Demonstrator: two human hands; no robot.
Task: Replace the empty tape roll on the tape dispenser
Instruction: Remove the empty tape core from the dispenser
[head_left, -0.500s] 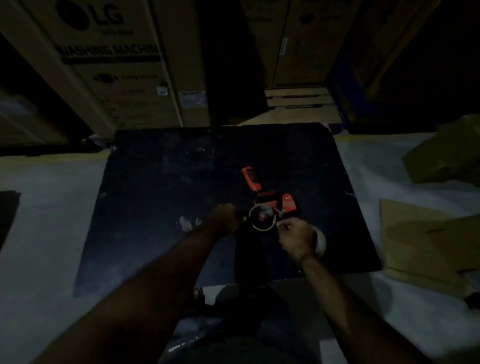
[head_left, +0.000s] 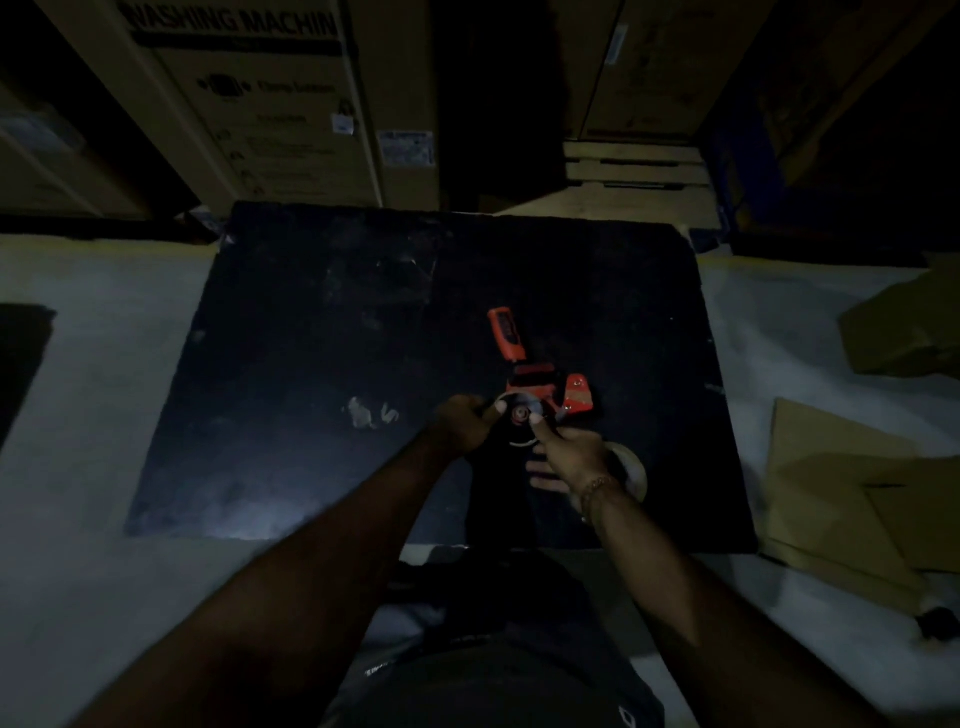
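There is one red tape dispenser (head_left: 540, 384) on one black mat (head_left: 322, 374). Two hands touch it: one left hand (head_left: 464, 422) and one right hand (head_left: 571, 451). One tape roll (head_left: 631, 470) sits at 4 o'clock from the dispenser. Two big cardboard boxes (head_left: 249, 104) stand at 12 o'clock.

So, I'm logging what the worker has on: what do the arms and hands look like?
Both forearms are bare, no sleeves visible. No gloves on the left hand or right hand. A thin beaded-looking bracelet circles the right wrist.
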